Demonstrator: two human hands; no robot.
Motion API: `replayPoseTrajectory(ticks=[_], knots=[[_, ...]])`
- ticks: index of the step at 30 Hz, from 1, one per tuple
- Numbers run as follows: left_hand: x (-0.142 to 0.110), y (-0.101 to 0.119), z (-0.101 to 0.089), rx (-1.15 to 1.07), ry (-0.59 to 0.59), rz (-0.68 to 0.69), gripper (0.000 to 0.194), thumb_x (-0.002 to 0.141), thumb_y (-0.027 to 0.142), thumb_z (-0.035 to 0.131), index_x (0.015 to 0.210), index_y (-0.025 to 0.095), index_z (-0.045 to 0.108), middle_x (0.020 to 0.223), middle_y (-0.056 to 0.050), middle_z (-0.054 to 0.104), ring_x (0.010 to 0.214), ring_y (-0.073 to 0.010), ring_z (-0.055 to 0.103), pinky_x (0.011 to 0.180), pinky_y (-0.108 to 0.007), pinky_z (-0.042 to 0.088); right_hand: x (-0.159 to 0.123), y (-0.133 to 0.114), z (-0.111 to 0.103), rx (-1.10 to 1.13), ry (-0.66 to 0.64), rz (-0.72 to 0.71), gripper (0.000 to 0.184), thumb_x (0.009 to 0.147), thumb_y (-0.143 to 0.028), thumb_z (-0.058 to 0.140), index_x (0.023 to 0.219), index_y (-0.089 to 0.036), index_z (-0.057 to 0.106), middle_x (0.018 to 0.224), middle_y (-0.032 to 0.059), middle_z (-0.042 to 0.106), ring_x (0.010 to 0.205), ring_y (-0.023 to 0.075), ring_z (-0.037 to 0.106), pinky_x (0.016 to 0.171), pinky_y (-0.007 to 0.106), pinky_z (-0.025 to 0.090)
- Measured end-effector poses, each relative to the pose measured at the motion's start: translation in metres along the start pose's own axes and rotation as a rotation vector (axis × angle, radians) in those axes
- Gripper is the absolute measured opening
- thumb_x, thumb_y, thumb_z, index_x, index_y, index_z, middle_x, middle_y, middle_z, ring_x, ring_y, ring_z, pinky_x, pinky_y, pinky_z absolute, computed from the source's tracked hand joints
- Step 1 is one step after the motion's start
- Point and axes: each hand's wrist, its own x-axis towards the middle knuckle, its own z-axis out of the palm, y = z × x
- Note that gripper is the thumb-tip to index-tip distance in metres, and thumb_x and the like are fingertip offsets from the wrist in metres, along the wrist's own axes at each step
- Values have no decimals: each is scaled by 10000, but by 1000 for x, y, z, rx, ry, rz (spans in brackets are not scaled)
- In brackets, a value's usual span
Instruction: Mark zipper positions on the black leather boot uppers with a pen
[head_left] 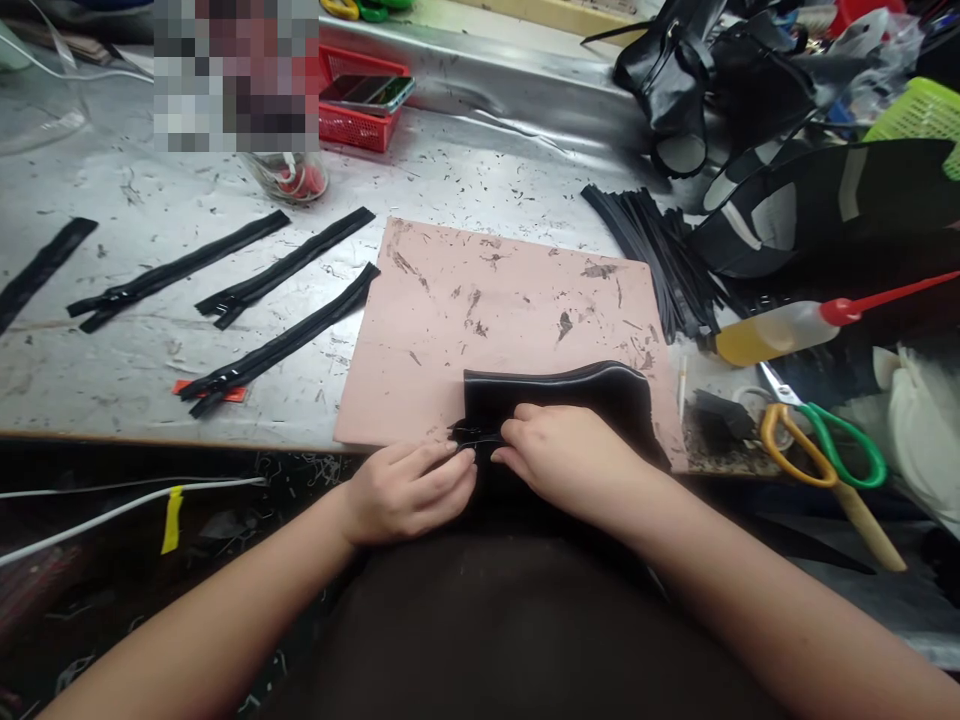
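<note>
A black leather piece (pixel 570 395) lies on the near edge of a pink work mat (pixel 495 300). My left hand (pixel 409 490) pinches the zipper end (pixel 469 435) at the piece's left edge, fingers closed. My right hand (pixel 566 455) rests on the black piece just right of that spot, its fingers pressed down and curled on the leather. The two hands almost touch.
Three black zippers (pixel 281 345) lie on the metal table (pixel 112 370) to the left. A glue bottle with a red nozzle (pixel 780 330), scissors with green and orange handles (pixel 821 445) and a stack of black strips (pixel 660 255) sit right. A red basket holding a phone (pixel 360 125) is behind.
</note>
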Motion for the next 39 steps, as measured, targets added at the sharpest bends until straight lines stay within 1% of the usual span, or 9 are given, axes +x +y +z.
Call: replayPoseTrajectory(ticks=[4, 7, 10, 13, 17, 21, 27, 33, 39], knots=[[2, 6, 2, 6, 22, -29, 90, 722, 109, 640, 787, 169, 622, 821, -5, 698, 746, -126, 650, 670, -237, 547, -3, 3, -4, 5, -11, -2, 259, 883, -329, 448, 823, -155, 630, 762, 55, 623, 665, 175, 607, 545, 253, 392], [7, 8, 2, 15, 25, -36, 76, 724, 107, 636, 771, 166, 628, 830, -15, 699, 752, -132, 649, 644, -235, 545, -9, 8, -7, 42, -18, -23, 247, 870, -331, 470, 793, -160, 630, 770, 45, 631, 670, 172, 602, 575, 255, 405], [11, 10, 2, 15, 14, -25, 56, 732, 117, 631, 768, 160, 634, 843, -26, 701, 760, -140, 649, 638, -243, 543, -15, 11, -8, 54, -8, -12, 246, 862, -327, 479, 750, -164, 626, 757, 40, 628, 671, 170, 595, 596, 256, 407], [12, 11, 4, 5, 15, -20, 52, 729, 114, 632, 767, 150, 639, 843, -37, 703, 760, -150, 651, 619, -245, 536, -18, 11, -6, 64, 3, 15, 243, 844, -348, 499, 740, -167, 622, 723, 37, 611, 653, 168, 578, 584, 259, 397], [10, 9, 6, 14, 22, -6, 56, 731, 119, 633, 765, 164, 641, 837, -21, 701, 765, -137, 647, 640, -239, 525, -18, 12, -1, 111, 35, 3, 197, 818, -347, 532, 755, -175, 605, 776, 40, 571, 734, 171, 557, 644, 261, 406], [10, 5, 5, 13, 32, 16, 48, 737, 125, 624, 741, 171, 636, 830, -3, 696, 751, -127, 642, 643, -240, 508, -14, 16, 1, 141, -22, -5, 196, 863, -286, 458, 775, -171, 590, 822, 46, 544, 731, 156, 543, 667, 262, 412], [11, 5, 2, 29, -2, 7, 78, 725, 108, 628, 679, 171, 616, 836, -14, 703, 734, -136, 643, 606, -239, 496, -6, 15, -4, 80, -65, 9, 240, 889, -296, 407, 839, -153, 593, 804, 61, 572, 703, 167, 569, 633, 255, 413], [11, 13, 1, 88, -85, -60, 66, 724, 97, 624, 750, 155, 639, 902, -45, 702, 778, -162, 645, 636, -261, 498, -2, 12, -3, -12, -45, 14, 240, 887, -295, 414, 882, -141, 598, 800, 77, 593, 686, 183, 589, 598, 257, 412], [15, 16, 0, 101, -106, -88, 59, 716, 85, 630, 733, 141, 618, 870, -64, 705, 781, -180, 646, 647, -274, 477, -1, 13, -2, 8, -31, 11, 232, 881, -289, 426, 875, -138, 603, 802, 77, 596, 669, 188, 591, 589, 269, 424]])
